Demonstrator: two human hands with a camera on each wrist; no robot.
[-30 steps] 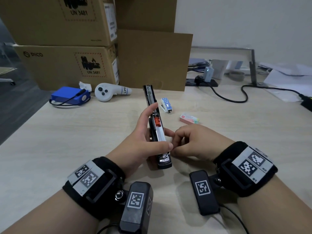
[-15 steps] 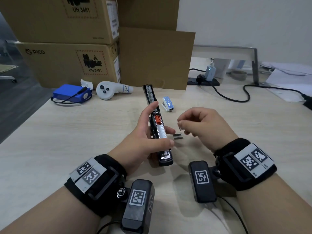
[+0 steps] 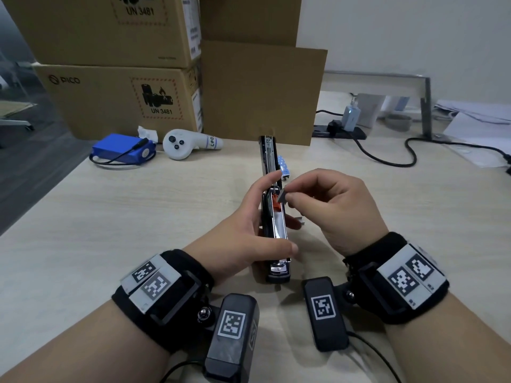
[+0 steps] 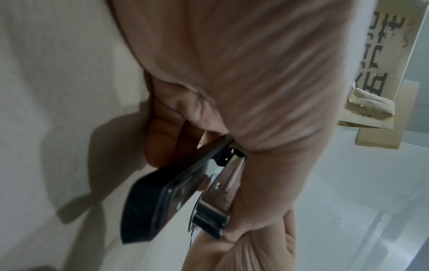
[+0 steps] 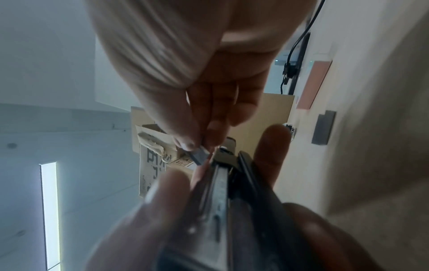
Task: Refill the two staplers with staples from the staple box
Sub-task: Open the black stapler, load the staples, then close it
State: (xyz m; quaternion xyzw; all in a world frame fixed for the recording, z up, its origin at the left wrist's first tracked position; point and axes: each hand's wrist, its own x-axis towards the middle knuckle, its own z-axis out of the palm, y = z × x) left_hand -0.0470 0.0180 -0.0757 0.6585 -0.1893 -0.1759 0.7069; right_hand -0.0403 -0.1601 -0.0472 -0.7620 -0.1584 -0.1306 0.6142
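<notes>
Pale wooden table [image 3: 116, 217] – at its centre the left hand [image 3: 243, 230] grips the opened black stapler [image 3: 273, 225], while the right hand [image 3: 331, 205] pinches a staple strip [image 3: 282, 197] just above its tray; the small blue stapler [image 3: 284, 167] lies at 12 o'clock

Even, soft indoor light; head view sharp with curved edges, both wrist views blurred and dim up close

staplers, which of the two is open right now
The long black stapler held in the left hand; its lid is swung back. The small blue dotted stapler lies behind it.
</notes>
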